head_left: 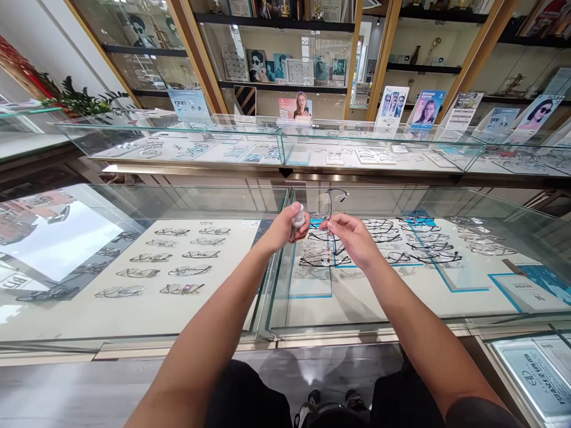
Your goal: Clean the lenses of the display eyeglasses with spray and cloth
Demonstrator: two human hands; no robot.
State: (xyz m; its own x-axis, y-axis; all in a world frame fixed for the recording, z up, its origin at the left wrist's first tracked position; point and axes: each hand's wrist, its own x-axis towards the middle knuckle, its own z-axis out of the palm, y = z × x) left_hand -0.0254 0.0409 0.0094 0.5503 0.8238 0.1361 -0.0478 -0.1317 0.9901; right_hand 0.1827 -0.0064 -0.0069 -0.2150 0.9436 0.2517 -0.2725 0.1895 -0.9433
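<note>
My left hand [288, 226] is closed around a small white-topped spray bottle [298, 217], its thumb near the top. Just to the right, my right hand [352, 238] pinches a pair of eyeglasses [330, 203] with a dark thin frame. The glasses are held up on edge, one temple reaching out to the right; part of the frame is covered by my fingers. Both hands are above the glass counter, close together but apart. Beneath them, under the glass, lie rows of dark-framed eyeglasses [323, 260].
The left glass case [232, 309] holds more eyeglasses [138, 273] and a grey panel. Behind stands a second glass display case [200, 168] with frames inside and advertising cards [390, 110] on top. Shelves [276, 89] line the back wall. A framed sign [535, 374] lies at the lower right.
</note>
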